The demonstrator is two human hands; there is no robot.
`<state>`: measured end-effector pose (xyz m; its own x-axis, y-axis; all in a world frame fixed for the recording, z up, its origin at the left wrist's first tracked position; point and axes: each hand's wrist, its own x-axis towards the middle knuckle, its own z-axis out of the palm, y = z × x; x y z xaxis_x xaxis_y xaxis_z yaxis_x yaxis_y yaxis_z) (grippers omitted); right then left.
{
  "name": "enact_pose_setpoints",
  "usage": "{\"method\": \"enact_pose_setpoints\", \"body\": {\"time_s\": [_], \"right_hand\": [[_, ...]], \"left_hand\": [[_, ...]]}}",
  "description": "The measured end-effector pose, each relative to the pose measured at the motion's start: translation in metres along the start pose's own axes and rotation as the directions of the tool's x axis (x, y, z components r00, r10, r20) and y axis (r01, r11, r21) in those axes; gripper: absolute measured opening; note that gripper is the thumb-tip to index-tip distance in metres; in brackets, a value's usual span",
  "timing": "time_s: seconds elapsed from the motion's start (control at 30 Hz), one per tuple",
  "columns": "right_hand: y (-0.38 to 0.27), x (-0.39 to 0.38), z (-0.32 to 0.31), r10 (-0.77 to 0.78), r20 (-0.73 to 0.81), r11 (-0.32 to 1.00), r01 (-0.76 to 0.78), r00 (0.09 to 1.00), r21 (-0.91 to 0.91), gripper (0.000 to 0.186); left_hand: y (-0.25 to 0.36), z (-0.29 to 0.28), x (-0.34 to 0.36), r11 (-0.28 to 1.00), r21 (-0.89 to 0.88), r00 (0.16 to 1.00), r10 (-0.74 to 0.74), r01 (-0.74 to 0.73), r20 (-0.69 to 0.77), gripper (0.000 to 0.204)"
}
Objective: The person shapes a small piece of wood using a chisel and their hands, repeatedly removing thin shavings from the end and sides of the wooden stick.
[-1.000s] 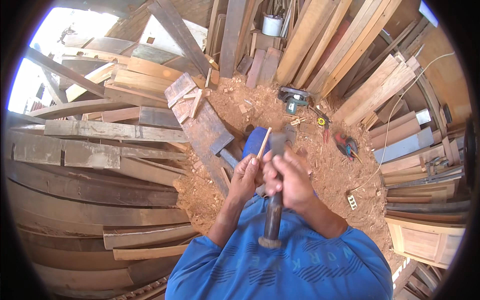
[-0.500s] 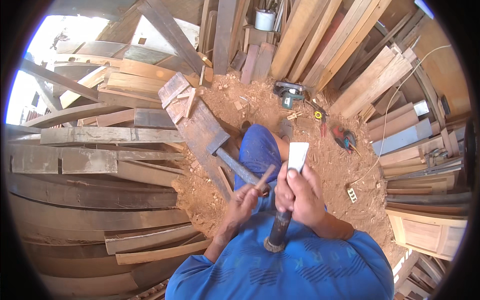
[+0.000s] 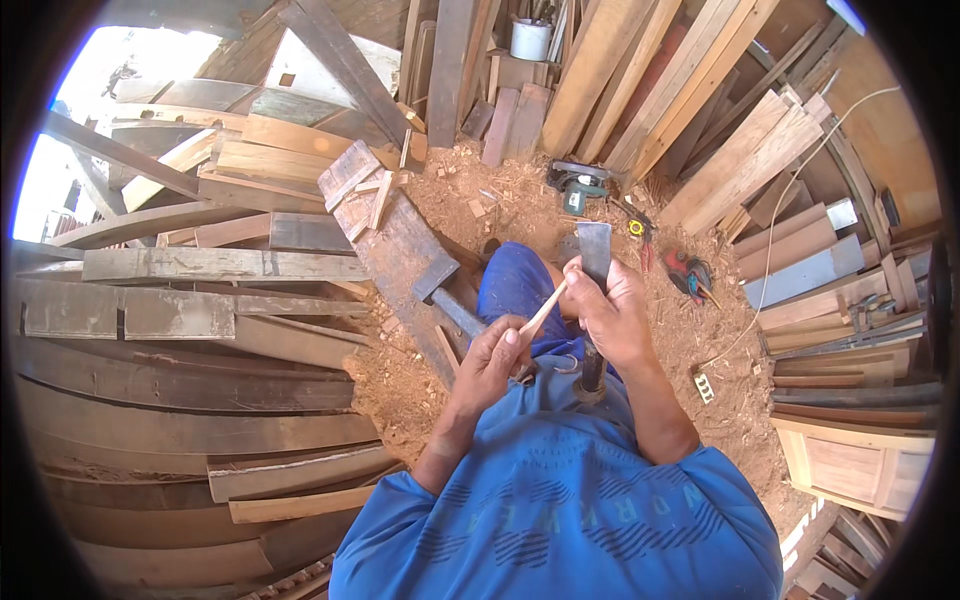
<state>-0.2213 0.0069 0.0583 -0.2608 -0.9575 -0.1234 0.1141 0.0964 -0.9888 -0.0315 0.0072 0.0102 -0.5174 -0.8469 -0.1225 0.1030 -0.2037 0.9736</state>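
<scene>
A wide chisel [image 3: 594,243] with a dark handle is upright in my right hand [image 3: 615,315], its fingers wrapped round it just below the blade. My left hand [image 3: 490,355] grips a slender pale stick [image 3: 540,314], slanted up toward my right thumb and the chisel. Just left of my blue-clad knee, a heavy hammer [image 3: 436,277] lies at the edge of a worn plank [image 3: 398,245], its handle running down behind my left hand. Small offcuts [image 3: 380,205] rest on that plank's far end.
Stacked boards [image 3: 180,370] fill the left, with more timber [image 3: 740,170] leaning at back and right. A power tool [image 3: 576,195], tape measure [image 3: 636,229], red-handled tools [image 3: 688,280] and a power strip [image 3: 703,389] on a white cord lie among shavings [image 3: 450,190].
My right hand has raised the chisel from half a second ago, its blade now turned darker to view. My left hand has moved up and right, bringing the stick toward the blade.
</scene>
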Motion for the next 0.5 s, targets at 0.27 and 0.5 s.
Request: {"method": "enact_pose_setpoints", "body": {"time_s": [0.27, 0.5], "right_hand": [[-0.002, -0.001, 0.013, 0.07, 0.028, 0.954, -0.075, 0.997, 0.29, 0.018], [-0.004, -0.035, 0.051, 0.325, 0.485, 0.607, -0.572, 0.812, 0.551, 0.02]], "left_hand": [[-0.005, 0.001, 0.002, 0.976, -0.193, 0.994, -0.106, 0.099, -0.024, 0.039], [0.013, -0.001, 0.039, 0.949, -0.31, 0.94, -0.153, 0.054, -0.304, 0.038]]}}
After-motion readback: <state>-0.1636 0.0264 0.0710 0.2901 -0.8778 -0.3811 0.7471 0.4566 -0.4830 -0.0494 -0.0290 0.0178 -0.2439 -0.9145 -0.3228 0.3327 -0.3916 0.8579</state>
